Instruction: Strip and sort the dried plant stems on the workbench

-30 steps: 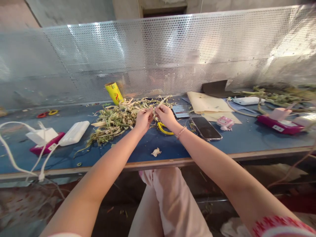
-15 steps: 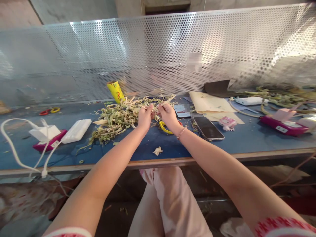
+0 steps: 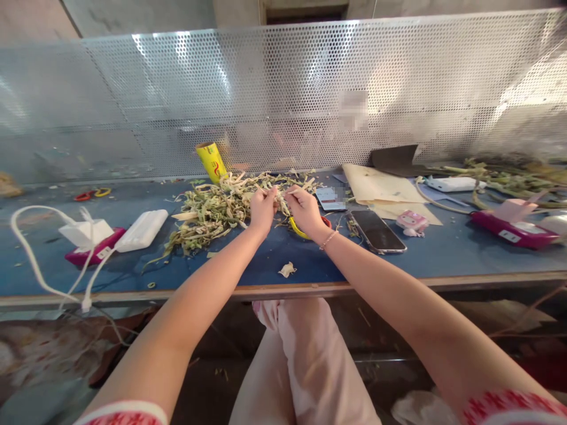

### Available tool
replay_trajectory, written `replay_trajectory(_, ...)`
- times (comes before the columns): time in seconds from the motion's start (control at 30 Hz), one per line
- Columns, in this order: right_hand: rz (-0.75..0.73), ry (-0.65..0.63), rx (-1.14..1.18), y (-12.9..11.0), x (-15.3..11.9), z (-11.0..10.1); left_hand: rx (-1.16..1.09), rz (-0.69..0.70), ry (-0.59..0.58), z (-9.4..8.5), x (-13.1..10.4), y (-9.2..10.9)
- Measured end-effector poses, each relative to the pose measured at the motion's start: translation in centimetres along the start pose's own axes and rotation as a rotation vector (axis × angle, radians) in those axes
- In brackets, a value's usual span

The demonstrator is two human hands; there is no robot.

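A heap of dry greenish, straw-coloured plant strips (image 3: 206, 215) lies on the blue tabletop (image 3: 248, 265). At its right side my left hand (image 3: 263, 208) is closed, with a thin pale strip at its fingertips. My right hand (image 3: 303, 209) is closed close beside it, fingertips pinched on something I cannot make out. Scissors with yellow and red handles (image 3: 299, 229) lie partly hidden under my right hand. One loose pale scrap (image 3: 287, 270) rests near the front edge.
A yellow tube (image 3: 211, 162) stands behind the heap. To the right are a phone (image 3: 378, 231), a pink case (image 3: 411, 222), papers (image 3: 376, 184) and a magenta power strip (image 3: 511, 229). On the left are a white power bank (image 3: 142, 230), cables and another magenta strip (image 3: 77, 256).
The whole view has shifted slightly, so things appear a little further right. The strip that stuck out above my right hand no longer shows there; both hands remain close together.
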State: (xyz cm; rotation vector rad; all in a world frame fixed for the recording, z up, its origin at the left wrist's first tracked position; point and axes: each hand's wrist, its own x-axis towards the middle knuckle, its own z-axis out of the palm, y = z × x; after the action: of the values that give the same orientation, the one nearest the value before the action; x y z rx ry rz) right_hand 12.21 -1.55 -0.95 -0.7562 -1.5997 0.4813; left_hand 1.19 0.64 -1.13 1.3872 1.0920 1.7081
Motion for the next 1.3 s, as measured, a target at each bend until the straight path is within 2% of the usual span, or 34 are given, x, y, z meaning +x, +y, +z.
replay_trajectory(0.1,0.12,0.092,0.082,0.4,0.3,-0.2,0.094,0.043,-0.048,-0.2,-0.4,0.4)
replay_trajectory(0.27,0.274,0.125,0.241,1.5,0.8,0.2,0.004,0.017,-0.081,0.1,-0.7,0.5)
replay_trajectory(0.4,0.355,0.043,0.328,2.0,1.1,0.3,-0.146,-0.112,-0.072,0.2,-0.4,0.7)
replay_trajectory(0.53,0.446,-0.051,0.461,2.4,1.6,-0.4,-0.297,-0.256,-0.15,-0.6,0.2,1.4)
replay_trajectory(0.73,0.376,-0.094,0.408,3.1,1.9,-1.4,-0.385,-0.365,-0.297,-2.1,0.7,2.1)
replay_trajectory(0.93,0.334,-0.076,0.395,3.1,2.1,-1.7,-0.311,-0.307,-0.436,-2.4,0.6,1.9)
replay_trajectory(1.2,0.28,-0.109,0.286,2.7,2.0,-1.3,-0.181,-0.19,-0.429,-2.4,0.6,1.6)
replay_trajectory(1.3,0.253,-0.125,0.232,2.4,1.9,-1.3,-0.207,-0.201,-0.464,-2.4,0.5,1.8)
